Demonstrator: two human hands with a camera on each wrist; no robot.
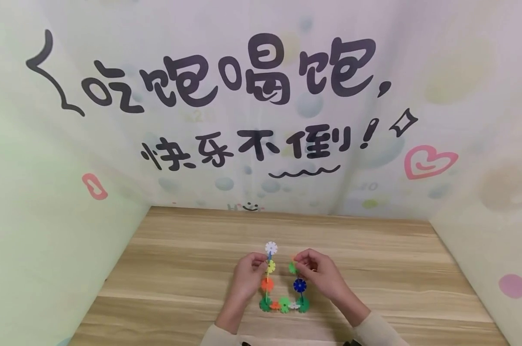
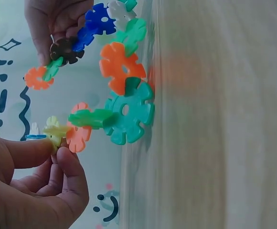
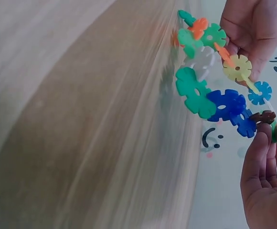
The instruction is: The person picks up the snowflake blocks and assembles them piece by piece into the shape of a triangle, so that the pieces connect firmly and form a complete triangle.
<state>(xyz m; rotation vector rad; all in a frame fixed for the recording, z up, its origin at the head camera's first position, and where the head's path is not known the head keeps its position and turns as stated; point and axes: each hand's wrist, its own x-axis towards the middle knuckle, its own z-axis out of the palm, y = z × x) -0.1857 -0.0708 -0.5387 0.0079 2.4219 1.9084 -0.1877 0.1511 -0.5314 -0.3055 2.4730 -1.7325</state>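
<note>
Interlocking notched plastic discs form a U-shaped chain, with a row of green, orange and white discs along its bottom, including a green disc (image 1: pixel 284 305). My left hand (image 1: pixel 247 278) pinches the left side at a yellow disc (image 2: pixel 54 131), below a white disc (image 1: pixel 271 248) at the top. An orange disc (image 1: pixel 267 284) sits lower on that side. My right hand (image 1: pixel 323 274) pinches the right side around a brown disc (image 3: pixel 263 117) and a small green disc (image 2: pixel 53 69). Under those fingers are dark blue discs (image 1: pixel 300 285). Whether the bottom row touches the table cannot be told.
The wood-grain table (image 1: pixel 179 269) extends on both sides of my hands. Behind it hangs a pale printed curtain (image 1: pixel 226 187) with black lettering, and similar pale panels (image 1: pixel 40 230) enclose the left and right sides.
</note>
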